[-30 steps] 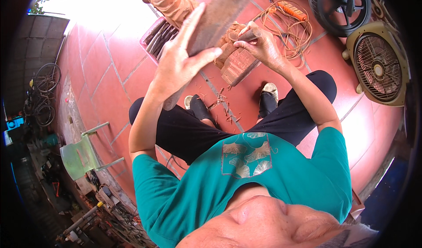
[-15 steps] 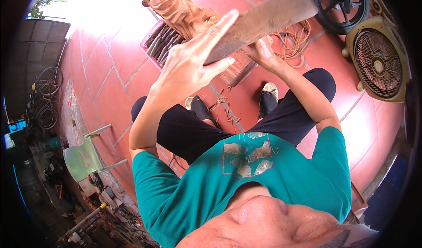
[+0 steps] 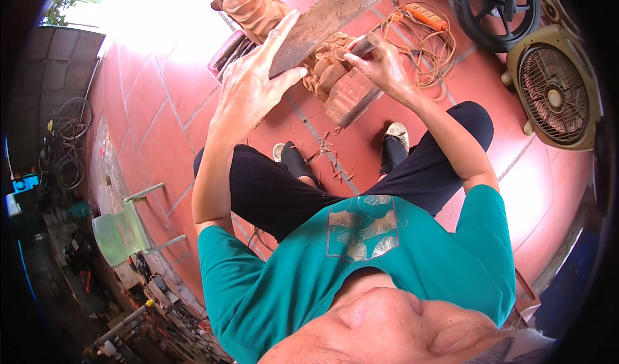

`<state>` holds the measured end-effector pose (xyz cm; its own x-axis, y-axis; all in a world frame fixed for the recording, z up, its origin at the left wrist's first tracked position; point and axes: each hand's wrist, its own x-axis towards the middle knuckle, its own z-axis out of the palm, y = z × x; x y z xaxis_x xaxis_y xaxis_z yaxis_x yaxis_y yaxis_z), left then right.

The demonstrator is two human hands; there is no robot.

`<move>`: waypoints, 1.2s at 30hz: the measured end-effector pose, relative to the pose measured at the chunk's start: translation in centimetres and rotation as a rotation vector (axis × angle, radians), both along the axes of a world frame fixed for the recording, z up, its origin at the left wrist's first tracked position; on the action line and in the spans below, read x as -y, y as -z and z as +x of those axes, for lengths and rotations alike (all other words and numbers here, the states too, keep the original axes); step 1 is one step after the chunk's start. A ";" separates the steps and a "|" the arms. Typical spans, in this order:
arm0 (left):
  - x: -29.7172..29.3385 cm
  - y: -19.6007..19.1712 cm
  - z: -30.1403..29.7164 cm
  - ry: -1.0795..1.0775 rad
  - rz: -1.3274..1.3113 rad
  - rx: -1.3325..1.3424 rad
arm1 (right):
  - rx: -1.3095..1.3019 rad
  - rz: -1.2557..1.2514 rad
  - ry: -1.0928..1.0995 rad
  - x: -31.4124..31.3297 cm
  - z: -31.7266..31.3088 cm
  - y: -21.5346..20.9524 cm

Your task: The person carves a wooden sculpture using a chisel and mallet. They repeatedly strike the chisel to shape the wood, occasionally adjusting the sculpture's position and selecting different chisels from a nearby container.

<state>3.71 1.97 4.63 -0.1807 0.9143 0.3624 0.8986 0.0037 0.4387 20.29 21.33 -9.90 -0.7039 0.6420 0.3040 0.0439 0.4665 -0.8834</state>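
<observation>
My left hand is closed on one end of a long flat wooden bat, its index finger and thumb stretched along the sides. The bat slants up to the right above a carved wooden statue, partly hiding it. Reddish-brown and full of folds, the statue lies slantwise on the floor with its blocky base toward my feet. My right hand is wrapped round a wood carving chisel, whose round handle end sticks up from the fingers. The chisel's blade is hidden behind the hand, beside the statue.
A pink tray of carving tools stands behind my left hand. An orange power strip and coiled cord lie at the right, near a black wheel and a box fan. Wood chips lie between my shoes. A green chair is at left.
My left hand and the bat have moved left, away from my right hand. The chisel's handle end and the orange power strip now show.
</observation>
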 end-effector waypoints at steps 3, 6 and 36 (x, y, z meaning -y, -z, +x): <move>0.2 0.4 -0.5 0.040 0.032 0.050 | -0.042 -0.034 -0.041 0.0 0.1 0.0; 0.6 0.5 -0.6 0.029 0.028 0.103 | -0.012 -0.049 -0.065 0.1 0.0 -0.2; 0.7 1.4 -1.4 -0.088 0.014 0.514 | -0.063 -0.212 -0.265 -4.1 2.0 -3.0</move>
